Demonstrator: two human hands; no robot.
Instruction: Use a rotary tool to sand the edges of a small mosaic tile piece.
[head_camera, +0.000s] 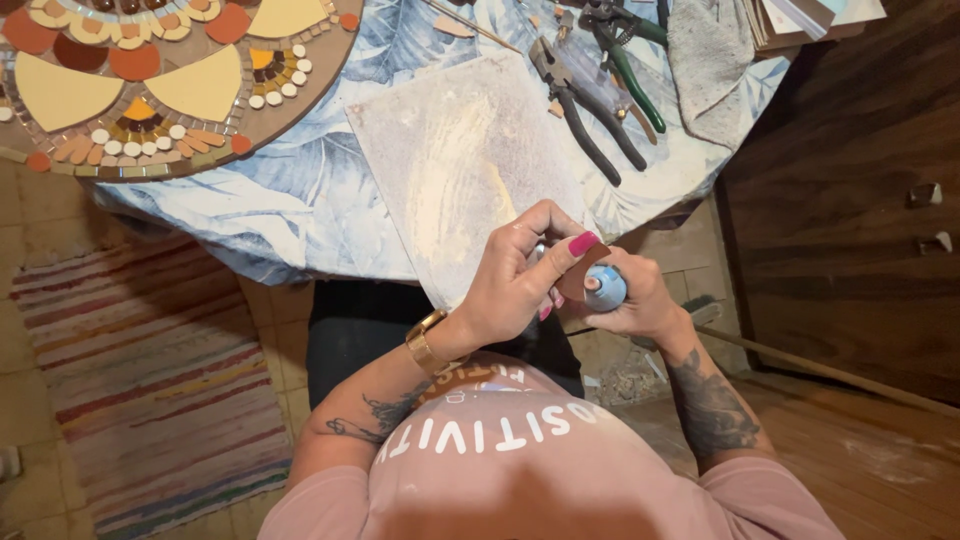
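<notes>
My left hand (520, 270) pinches a small brown tile piece (580, 275) between thumb and fingers, close to my body and below the table edge. Against that piece, my right hand (640, 300) grips a light blue round-topped tool or bottle (606, 288); its tip touches the piece. Both hands hover over the near edge of a pale, dusty square board (450, 160) that lies on the leaf-patterned tablecloth (300, 200).
A round mosaic panel (160, 80) with orange, cream and brown pieces lies at the table's far left. Two pairs of nippers (590, 110) and a grey cloth (710, 60) sit at the far right. A striped rug (140, 370) covers the floor on the left; a dark wooden cabinet (850, 200) stands at the right.
</notes>
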